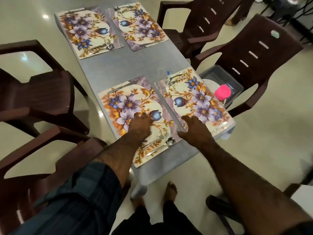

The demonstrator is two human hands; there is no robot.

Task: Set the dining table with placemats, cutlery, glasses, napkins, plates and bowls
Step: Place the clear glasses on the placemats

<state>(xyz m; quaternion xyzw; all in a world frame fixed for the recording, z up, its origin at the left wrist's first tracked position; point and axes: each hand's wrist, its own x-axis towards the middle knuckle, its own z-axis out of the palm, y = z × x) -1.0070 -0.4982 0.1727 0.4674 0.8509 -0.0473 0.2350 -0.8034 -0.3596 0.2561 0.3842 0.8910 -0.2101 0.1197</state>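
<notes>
While both hands lie on the two near placemats, the job in hand looks like squaring them up before anything more is laid on them.

Left hand point(140, 123): fingers spread fairly flat, pressing the near left mat point(133, 119); holds nothing.
Right hand point(194, 129): fingers loosely extended on the inner corner of the near right mat point(194, 99), close to the gap between the mats; holds nothing.
Table point(118, 68): grey top, four flowered mats in two pairs, far pair well apart from the near pair.
Cutlery: knife point(121, 88) at the far edge of the left mat; fork point(157, 139) and spoon point(165, 144) at its near edge, just beside the left wrist.
Glass point(165, 76): clear, at the far corner of the right mat (hard to read, may be more than one), next to a fork point(177, 80).
Supplies: plates point(210, 85) and a pink object point(222, 94) in a clear bin point(225, 78) on the chair point(254, 61) to the right.
How to do it well: slide with flat palms, not lifting, so the cutlery stays put; keep the gap between mats even and edges parallel to the table edge.
Risk: the glass could tip if the right mat is jerked.
Left to do, by my judgement: remaining glasses, napkins, plates, bowls.
</notes>
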